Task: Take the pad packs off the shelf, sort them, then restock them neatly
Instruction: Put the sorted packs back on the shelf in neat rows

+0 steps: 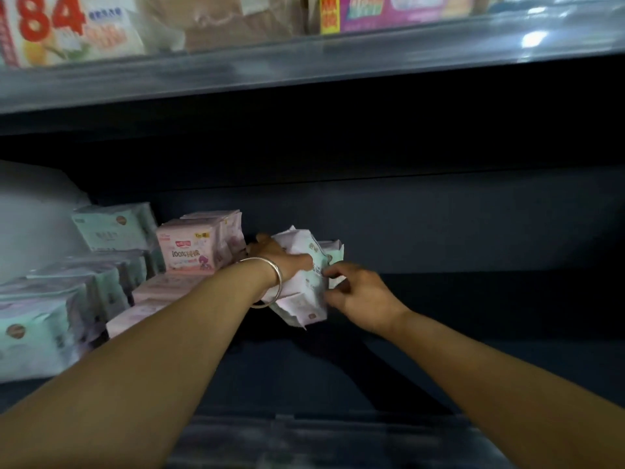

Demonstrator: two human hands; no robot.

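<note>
A bundle of white and mint pad packs (301,292) stands in the middle of the dark shelf (473,299). My left hand (280,255), with a silver bangle on the wrist, grips the bundle from its left side and top. My right hand (355,289) pinches the bundle's right edge with curled fingers. To the left stand pink pad packs (192,252) and mint pad packs (111,228), with more mint packs (37,330) stacked at the near left.
An upper shelf edge (304,66) with a clear price rail runs across the top, carrying larger packs (67,25) and a pink pack (389,11). The lower shelf's front rail (321,431) lies below my arms. A pale bulky pack (30,214) stands far left.
</note>
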